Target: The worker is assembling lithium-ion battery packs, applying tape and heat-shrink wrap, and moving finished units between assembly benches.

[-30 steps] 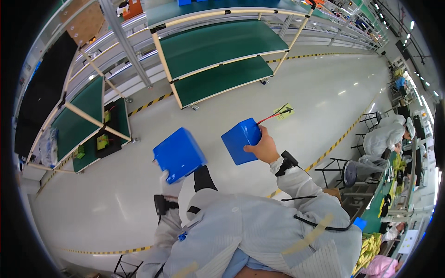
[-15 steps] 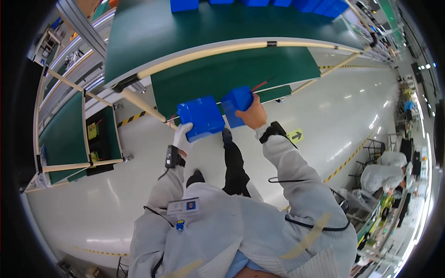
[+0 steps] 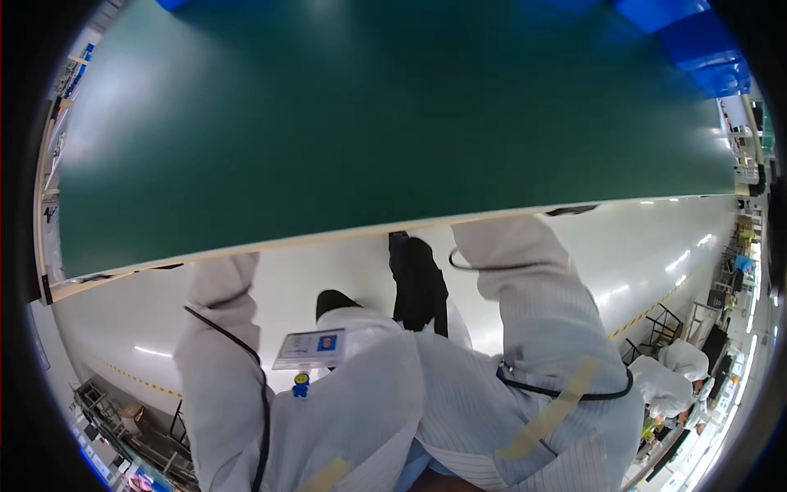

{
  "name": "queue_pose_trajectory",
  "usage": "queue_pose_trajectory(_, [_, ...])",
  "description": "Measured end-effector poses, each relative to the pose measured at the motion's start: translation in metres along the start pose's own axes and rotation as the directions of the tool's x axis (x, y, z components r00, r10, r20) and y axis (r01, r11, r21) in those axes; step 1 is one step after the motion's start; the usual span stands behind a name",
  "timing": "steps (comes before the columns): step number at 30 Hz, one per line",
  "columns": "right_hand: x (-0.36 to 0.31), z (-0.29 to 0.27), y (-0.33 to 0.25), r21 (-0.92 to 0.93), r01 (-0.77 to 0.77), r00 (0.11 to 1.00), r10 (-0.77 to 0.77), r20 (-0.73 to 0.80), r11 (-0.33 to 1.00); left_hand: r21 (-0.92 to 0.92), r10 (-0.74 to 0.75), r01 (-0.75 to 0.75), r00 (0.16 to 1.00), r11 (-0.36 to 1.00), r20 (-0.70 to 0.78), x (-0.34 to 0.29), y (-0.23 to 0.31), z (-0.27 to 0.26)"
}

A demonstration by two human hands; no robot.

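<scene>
A wide dark green tabletop [image 3: 369, 139] fills the upper half of the view, and its pale front edge [image 3: 328, 238] runs across the middle. My left sleeve [image 3: 217, 328] and my right sleeve [image 3: 525, 279], both white, reach forward and vanish under that edge. Both of my hands are hidden below the tabletop. The two blue bins I was carrying do not show either. Several blue bins [image 3: 697, 49] stand on the tabletop at the far right corner.
A white badge [image 3: 310, 348] hangs on my chest. The glossy white floor [image 3: 648, 254] stretches to the right with a yellow line on it. A person in white [image 3: 680, 369] bends over a bench at the lower right. Racks [image 3: 123, 418] stand at the lower left.
I have stepped up to the green table, which now fills the view. My hands and the two blue bins have passed under its front edge and out of sight.
</scene>
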State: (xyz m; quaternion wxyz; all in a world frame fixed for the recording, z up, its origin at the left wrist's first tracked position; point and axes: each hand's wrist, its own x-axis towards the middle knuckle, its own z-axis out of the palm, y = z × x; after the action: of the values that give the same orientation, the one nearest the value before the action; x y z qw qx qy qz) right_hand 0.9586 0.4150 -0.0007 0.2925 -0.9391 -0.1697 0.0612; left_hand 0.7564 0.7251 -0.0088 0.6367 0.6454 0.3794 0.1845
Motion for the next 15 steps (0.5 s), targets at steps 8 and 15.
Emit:
queue_pose_trajectory(8, [0.107,0.02,-0.07,0.157,0.181,0.948,-0.13,-0.292,0.971,0.514,0.491,-0.404,0.87,0.757,-0.039,0.085,0.104,0.062])
queue_pose_trajectory(15, [0.133,0.035,-0.108,0.248,0.25,0.881,-0.114,-0.459,0.936,0.803,0.51,-0.255,0.857,0.538,-0.069,0.11,0.133,0.133])
